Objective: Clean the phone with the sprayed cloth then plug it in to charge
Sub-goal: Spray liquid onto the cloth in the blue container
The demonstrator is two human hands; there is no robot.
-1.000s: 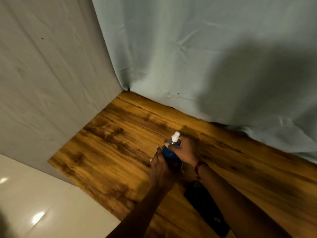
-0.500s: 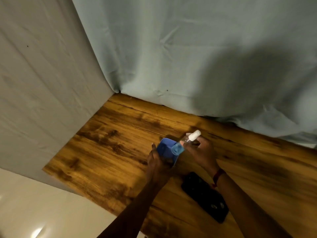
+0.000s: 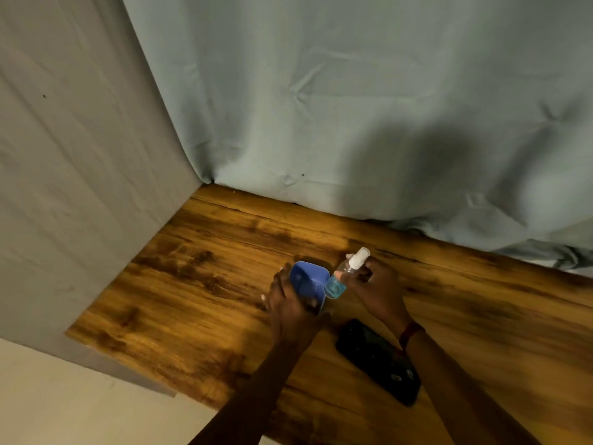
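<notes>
Left hand (image 3: 290,303) grips a folded blue cloth (image 3: 308,282), held upright above the wooden surface (image 3: 192,284). Right hand (image 3: 377,289) is wrapped around a small spray bottle (image 3: 345,274), white nozzle up, tilted, blue liquid at the base just beside the cloth. Black phone (image 3: 378,361) lies flat on the surface, partly under the right wrist.

Wooden bench (image 3: 199,293) — dark-streaked grain, warm brown, corner toward lower left. Pale blue-grey cloth backdrop (image 3: 321,101) hangs behind, creased, its hem resting on the far edge. Grey sheet (image 3: 70,175) at left — cream floor (image 3: 64,399) below.
</notes>
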